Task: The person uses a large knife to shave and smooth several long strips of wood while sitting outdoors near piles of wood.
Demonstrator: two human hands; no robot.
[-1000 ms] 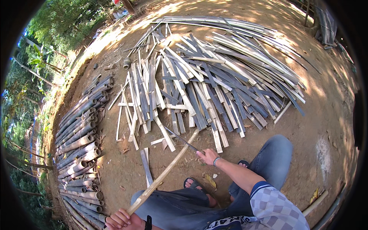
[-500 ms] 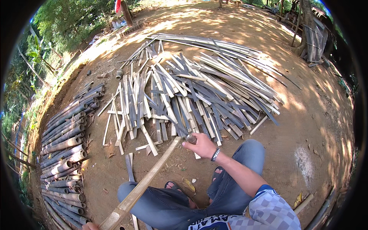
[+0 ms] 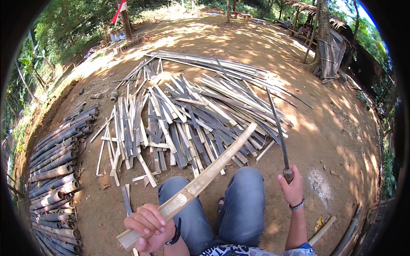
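Knife swung clear of bamboo strip, hands gripping one each, dappled dirt, trees

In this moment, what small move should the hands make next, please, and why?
Probably the right hand should bring the long dark blade leftward to the pale bamboo strip. The left hand grips the strip near its lower end, leaving the far end free, while the blade stands raised beside it, apart from the strip.

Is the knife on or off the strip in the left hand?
Off: a visible gap separates the knife from the strip.
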